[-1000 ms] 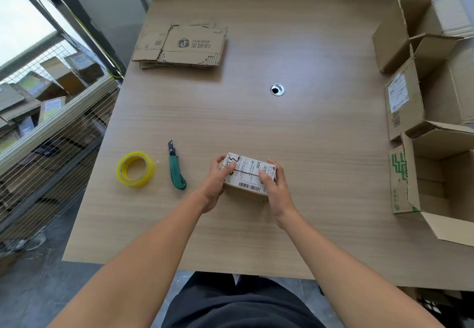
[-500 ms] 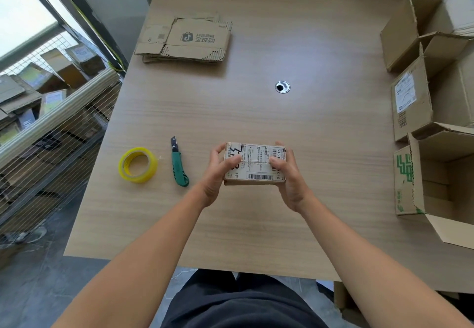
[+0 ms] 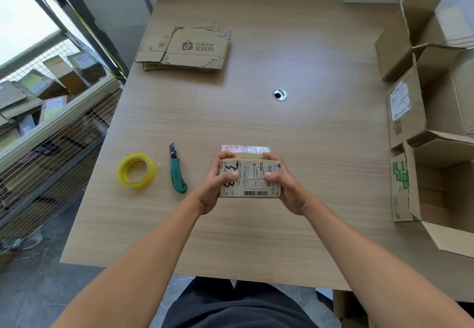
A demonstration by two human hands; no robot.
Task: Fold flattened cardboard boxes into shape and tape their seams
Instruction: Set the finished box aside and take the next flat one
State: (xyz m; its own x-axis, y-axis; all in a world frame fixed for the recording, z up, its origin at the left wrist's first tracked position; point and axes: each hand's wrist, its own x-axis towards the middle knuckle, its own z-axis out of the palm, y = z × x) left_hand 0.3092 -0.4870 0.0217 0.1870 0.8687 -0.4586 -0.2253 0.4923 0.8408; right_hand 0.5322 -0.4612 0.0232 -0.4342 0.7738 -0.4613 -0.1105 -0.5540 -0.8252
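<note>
The left hand [image 3: 213, 186] and right hand [image 3: 287, 187] grip the short ends of the small box [image 3: 252, 182], low in the middle of the frame. Its long side runs left to right. The tape roll [image 3: 136, 171] lies left, past the knife [image 3: 177, 172], nearer the left hand.

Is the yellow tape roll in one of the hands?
No, the tape roll lies on the table; the left hand and right hand grip the small box.
</note>
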